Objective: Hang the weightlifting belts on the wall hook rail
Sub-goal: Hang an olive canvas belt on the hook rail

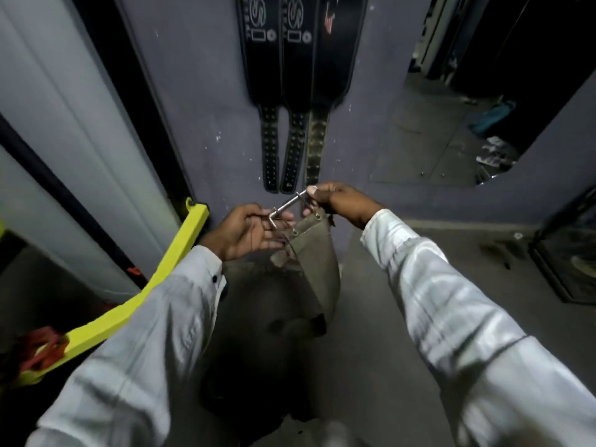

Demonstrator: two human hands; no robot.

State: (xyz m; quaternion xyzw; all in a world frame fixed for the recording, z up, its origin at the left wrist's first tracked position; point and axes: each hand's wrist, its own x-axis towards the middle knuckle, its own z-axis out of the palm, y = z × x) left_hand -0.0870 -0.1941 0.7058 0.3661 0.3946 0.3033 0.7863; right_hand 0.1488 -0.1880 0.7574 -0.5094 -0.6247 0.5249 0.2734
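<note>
Low before the purple-grey wall (200, 91), the olive belt (319, 269) hangs limp from its steel buckle (288, 204), held up between both hands. The right grip (338, 201) pinches the buckle's upper end between thumb and fingertips. The left grip (248, 230) cradles the lower corner, fingers loosely curled round it. The strap looks light, floppy and likely to swing, so the rigid buckle seems the surest hold. On the three black belts (267, 75) hanging above, only a large white "S" is legible.
</note>
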